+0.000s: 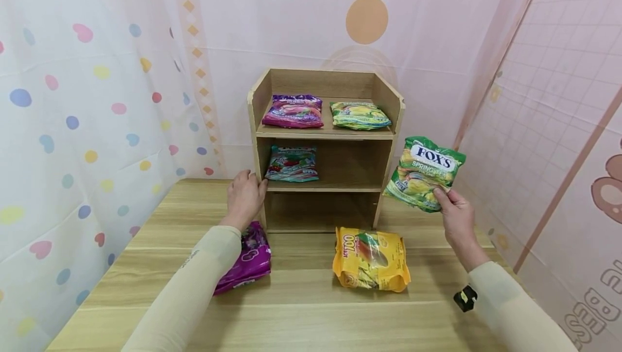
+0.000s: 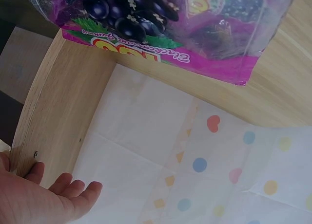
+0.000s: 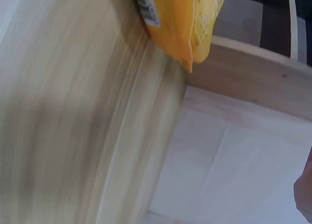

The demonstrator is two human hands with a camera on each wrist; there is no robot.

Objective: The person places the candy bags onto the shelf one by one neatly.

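Observation:
My right hand (image 1: 458, 221) pinches the lower right corner of a green Fox's candy bag (image 1: 425, 171) between thumb and fingers, holding it upright in the air to the right of a wooden shelf (image 1: 325, 190). The right wrist view catches only a bit of that hand (image 3: 304, 190). At the shelf's left side panel, my left hand (image 1: 245, 196) rests against the edge with relaxed fingers, also seen in the left wrist view. Below that wrist lies a purple candy bag (image 1: 250, 265), partly hidden by the sleeve. A yellow mango candy bag (image 1: 371, 260) sits before the shelf.
On the top tier lie a purple-pink candy bag (image 1: 293, 112) and a green-yellow one (image 1: 360, 115). The middle tier has a teal candy bag (image 1: 292, 164) at its left. A small black object (image 1: 465, 298) is beside the right sleeve. Patterned curtains surround the wooden table (image 1: 301, 319).

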